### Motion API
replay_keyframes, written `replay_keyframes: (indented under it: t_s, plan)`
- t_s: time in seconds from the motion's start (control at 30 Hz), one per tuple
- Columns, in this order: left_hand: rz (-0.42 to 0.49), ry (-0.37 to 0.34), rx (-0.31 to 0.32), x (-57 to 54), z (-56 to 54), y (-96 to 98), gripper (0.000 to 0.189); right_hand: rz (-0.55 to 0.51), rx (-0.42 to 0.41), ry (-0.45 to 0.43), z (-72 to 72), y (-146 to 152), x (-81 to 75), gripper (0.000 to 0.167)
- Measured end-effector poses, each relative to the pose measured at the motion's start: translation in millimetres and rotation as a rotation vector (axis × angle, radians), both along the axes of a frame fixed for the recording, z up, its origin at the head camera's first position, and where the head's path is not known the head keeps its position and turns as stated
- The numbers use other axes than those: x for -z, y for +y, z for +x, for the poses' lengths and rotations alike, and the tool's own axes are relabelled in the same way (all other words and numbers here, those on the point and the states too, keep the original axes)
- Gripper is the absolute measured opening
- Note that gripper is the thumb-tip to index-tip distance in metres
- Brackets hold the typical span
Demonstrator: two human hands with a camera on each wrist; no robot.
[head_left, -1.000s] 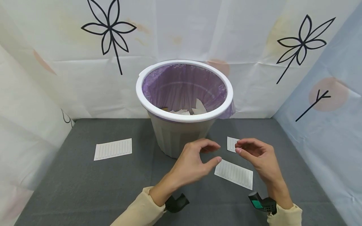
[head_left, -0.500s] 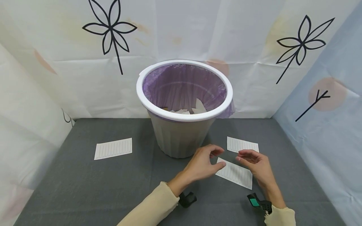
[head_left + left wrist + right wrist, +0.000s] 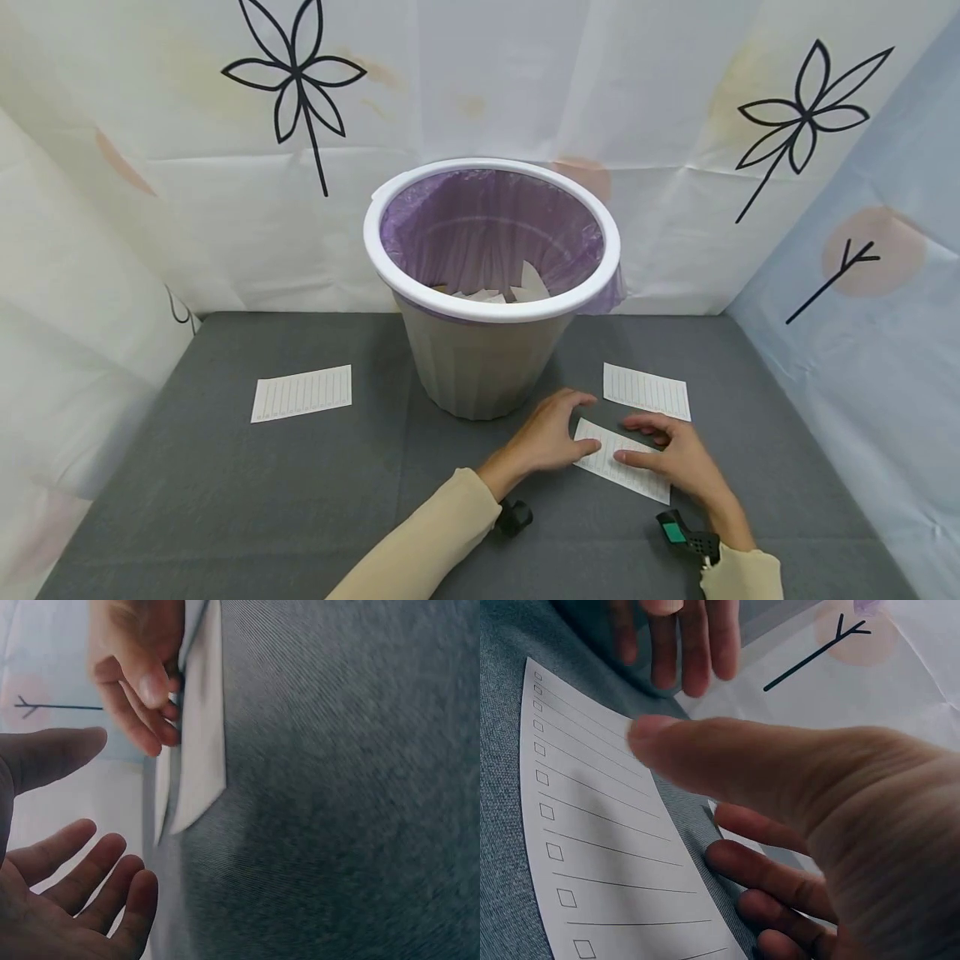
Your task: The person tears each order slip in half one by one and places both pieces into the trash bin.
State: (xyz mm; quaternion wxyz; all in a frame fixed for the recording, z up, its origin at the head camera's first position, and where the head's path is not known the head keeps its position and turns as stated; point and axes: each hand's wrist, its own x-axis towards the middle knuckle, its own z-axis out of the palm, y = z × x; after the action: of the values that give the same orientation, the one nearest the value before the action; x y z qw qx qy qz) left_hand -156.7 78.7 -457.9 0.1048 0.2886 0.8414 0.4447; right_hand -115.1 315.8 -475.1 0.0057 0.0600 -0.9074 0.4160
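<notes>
At far left, cloth wall (image 3: 75, 333): pale, creased.
Grey tabletop (image 3: 225, 500): lined card (image 3: 302, 394), middle left.
White bin (image 3: 480, 358): centre, purple-lined.
Left hand (image 3: 551, 433): thumb and fingers apart.
Near card (image 3: 619, 473): on tabletop, lower right, by both hands.
Right hand (image 3: 678, 458): likewise parted, above it.
Bluish wall (image 3: 877, 367): right edge.

Booth-like setup, leaf-patterned cloth walls (image 3: 525, 83) behind and beside a grey tabletop (image 3: 225, 500)

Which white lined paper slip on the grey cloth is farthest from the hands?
The white slip alone left of the round white-rimmed plastic bin; the other two slips lie right of it.
</notes>
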Motion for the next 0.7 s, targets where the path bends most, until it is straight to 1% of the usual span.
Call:
replay_keyframes:
  t_s: [0.13, 0.23, 0.33, 0.4, 0.47, 0.6, 0.7]
  plan:
    - [-0.05, -0.005, 0.015, 6.0, -4.4, 2.3, 0.06, 0.058, -0.13, 0.064, -0.9, 2.5, 3.4, 0.053]
    - [-0.092, 0.002, 0.023, 10.6, -6.8, 3.8, 0.064, 0.096, -0.175, 0.098, -0.4, 1.8, 4.9, 0.061]
    - [-0.146, 0.049, 0.035, 15.1, -8.2, 5.4, 0.067, 0.13, -0.174, 0.1, 0.1, -0.7, 4.5, 0.066]
    - [-0.177, 0.085, 0.036, 17.2, -8.7, 7.0, 0.068, 0.14, -0.159, 0.084, 0.3, -2.6, 3.0, 0.066]
    - [-0.2, 0.104, 0.032, 19.0, -8.7, 9.3, 0.068, 0.153, -0.14, 0.068, 0.2, -4.4, 1.7, 0.065]
    - [-0.229, 0.087, 0.008, 20.1, -8.0, 13.5, 0.063, 0.168, -0.115, 0.044, 0.2, -6.8, 0.2, 0.061]
    - [-0.212, 0.07, -0.014, 21.4, -7.8, 15.7, 0.05, 0.169, -0.105, 0.032, 0.8, -7.9, 0.1, 0.056]
